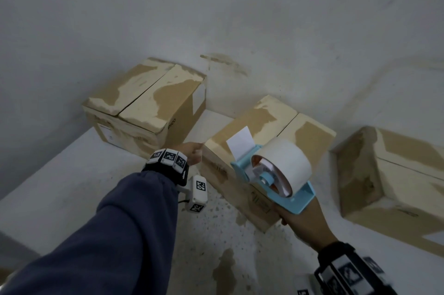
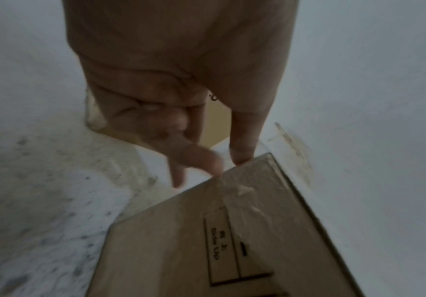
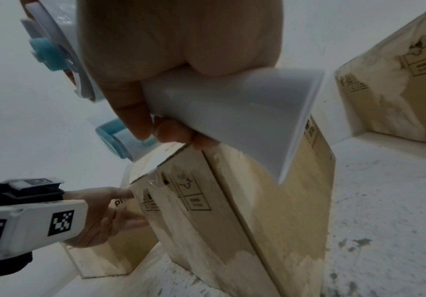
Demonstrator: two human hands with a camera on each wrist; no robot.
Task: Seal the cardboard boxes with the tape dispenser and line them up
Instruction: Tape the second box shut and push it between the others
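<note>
Three worn cardboard boxes stand on the floor against a white wall: a left box (image 1: 144, 100), a middle box (image 1: 266, 126) and a right box (image 1: 394, 174). My left hand (image 1: 195, 151) reaches to the middle box's near left corner (image 2: 244, 172), with straight fingers (image 2: 206, 158) touching its edge. My right hand (image 1: 304, 221) grips the handle of a light blue tape dispenser (image 1: 276, 174), held over the middle box's near end. The dispenser carries a wide pale roll, and a loose white tape end (image 1: 240, 142) sticks up from it. Each box's top flaps lie closed along a centre seam.
The floor (image 1: 216, 234) is white with grey specks and brown stains. The white wall (image 1: 216, 18) runs close behind the boxes. Gaps of bare floor separate the boxes. The right box (image 3: 397, 80) lies at an angle to the middle box (image 3: 232, 211).
</note>
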